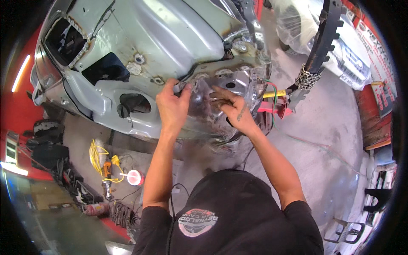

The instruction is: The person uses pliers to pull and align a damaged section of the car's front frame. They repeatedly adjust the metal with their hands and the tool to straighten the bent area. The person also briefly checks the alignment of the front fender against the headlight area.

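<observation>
1. A stripped grey sheet-metal car body shell [161, 38] fills the upper left, raised above the concrete floor [331, 140].
2. Its bare, dented, shiny metal corner panel [238, 83] sits at centre, just beside a black toothed steel post wrapped in chain [325, 36].
3. The left hand [172, 106] curls its fingers over the panel's upper edge, gripping it.
4. The right hand [233, 108] lies flat, fingers spread, pressed on the panel's face and holding nothing.
5. A coiled yellow cable [97, 155] lies on the floor, lower left.
</observation>
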Demonstrator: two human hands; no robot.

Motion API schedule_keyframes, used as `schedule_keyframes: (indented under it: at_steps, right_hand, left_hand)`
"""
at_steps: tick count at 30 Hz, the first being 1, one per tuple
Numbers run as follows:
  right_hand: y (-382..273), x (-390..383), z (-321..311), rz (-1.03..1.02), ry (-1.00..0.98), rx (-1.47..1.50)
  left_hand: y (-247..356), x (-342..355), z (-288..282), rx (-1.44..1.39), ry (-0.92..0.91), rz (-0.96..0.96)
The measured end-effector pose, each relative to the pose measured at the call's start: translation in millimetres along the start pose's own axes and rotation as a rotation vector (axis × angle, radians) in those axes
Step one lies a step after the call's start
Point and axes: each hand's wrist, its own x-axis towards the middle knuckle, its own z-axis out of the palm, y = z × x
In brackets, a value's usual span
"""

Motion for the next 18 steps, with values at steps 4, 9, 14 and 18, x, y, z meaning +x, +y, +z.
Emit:
schedule_keyframes:
  at_steps: [4, 9, 14, 18]
  right_hand:
    - [-11.5, -11.1, -11.2, -0.009, -0.012, 0.073]
    - [8.1, -24.2, -23.6, -0.029, -0.029, 0.150]
    - [30.2, -48.8, -26.6, 0.050, -0.096, 0.243]
    - [40.1, -75.8, -33.0, 0.066, -0.152, 0.199]
  left_hand:
    - [5.4, -2.6, 8.9, -0.098, 0.037, 0.004]
    - [7.7, 3.4, 21.7, -0.018, 0.094, 0.032]
    - [14.3, 0.6, 27.1, -0.054, 0.067, 0.002]
    - [11.0, 0.1, 30.1, -0.030, 0.050, 0.026]
